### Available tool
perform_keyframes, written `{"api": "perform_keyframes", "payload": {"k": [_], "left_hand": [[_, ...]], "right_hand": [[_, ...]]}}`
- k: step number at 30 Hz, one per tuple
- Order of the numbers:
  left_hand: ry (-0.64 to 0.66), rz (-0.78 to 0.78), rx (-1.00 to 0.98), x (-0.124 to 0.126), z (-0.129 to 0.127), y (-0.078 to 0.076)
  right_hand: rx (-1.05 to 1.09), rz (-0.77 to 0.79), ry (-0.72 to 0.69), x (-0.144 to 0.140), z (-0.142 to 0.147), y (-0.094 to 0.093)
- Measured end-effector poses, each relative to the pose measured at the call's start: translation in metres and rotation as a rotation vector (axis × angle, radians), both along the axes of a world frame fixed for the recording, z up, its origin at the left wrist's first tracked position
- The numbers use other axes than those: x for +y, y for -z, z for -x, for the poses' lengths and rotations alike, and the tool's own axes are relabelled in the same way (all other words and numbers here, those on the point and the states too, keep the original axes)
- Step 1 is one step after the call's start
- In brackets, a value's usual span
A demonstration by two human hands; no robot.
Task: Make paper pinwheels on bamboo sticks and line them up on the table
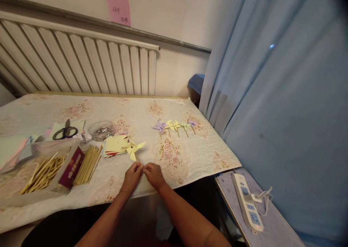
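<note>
A yellow paper pinwheel (133, 148) on a thin wooden stick stands just above my hands at the table's near edge. My left hand (133, 175) and my right hand (153, 174) meet fingertip to fingertip around the lower end of that stick, fingers pinched. A stack of yellow and coloured paper squares (115, 144) lies just left of the pinwheel. Several finished pinwheels (175, 125), purple and yellow, lie in a row farther back on the right.
Loose wooden sticks (87, 164) and a clear box of sticks (43, 172) sit at the left, with black scissors (65, 132) and a clear dish of pins (102, 131) behind. A white power strip (247, 201) lies on a side board at the right. A radiator (81, 62) backs the table.
</note>
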State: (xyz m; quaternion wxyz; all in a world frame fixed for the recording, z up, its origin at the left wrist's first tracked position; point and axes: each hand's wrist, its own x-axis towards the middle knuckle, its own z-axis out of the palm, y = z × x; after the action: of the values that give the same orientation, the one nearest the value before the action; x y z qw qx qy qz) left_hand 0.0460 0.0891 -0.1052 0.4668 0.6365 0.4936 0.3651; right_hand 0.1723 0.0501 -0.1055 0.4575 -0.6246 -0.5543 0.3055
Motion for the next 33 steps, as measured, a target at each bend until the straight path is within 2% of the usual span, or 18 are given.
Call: {"api": "perform_keyframes", "payload": {"k": [10,15,22,24,29,33], "left_hand": [[0.017,-0.010,0.024,-0.002,-0.001,-0.004],[0.023,-0.052,0.040,-0.002,-0.001,-0.004],[-0.017,-0.014,0.044,0.003,0.001,0.001],[-0.035,-0.003,0.025,0.005,0.001,0.001],[-0.055,-0.070,0.056,0.002,-0.002,-0.003],[-0.072,-0.131,0.127,-0.002,-0.005,-0.006]], "right_hand": [[0.040,0.054,0.008,0.000,0.000,-0.001],[0.049,0.014,0.012,0.000,0.000,0.000],[0.101,0.094,-0.071,0.000,-0.005,0.007],[-0.003,0.066,-0.068,0.000,-0.014,0.007],[-0.507,-0.157,0.069,0.001,-0.059,0.004],[-0.786,-0.147,0.028,0.009,-0.088,0.004]]}}
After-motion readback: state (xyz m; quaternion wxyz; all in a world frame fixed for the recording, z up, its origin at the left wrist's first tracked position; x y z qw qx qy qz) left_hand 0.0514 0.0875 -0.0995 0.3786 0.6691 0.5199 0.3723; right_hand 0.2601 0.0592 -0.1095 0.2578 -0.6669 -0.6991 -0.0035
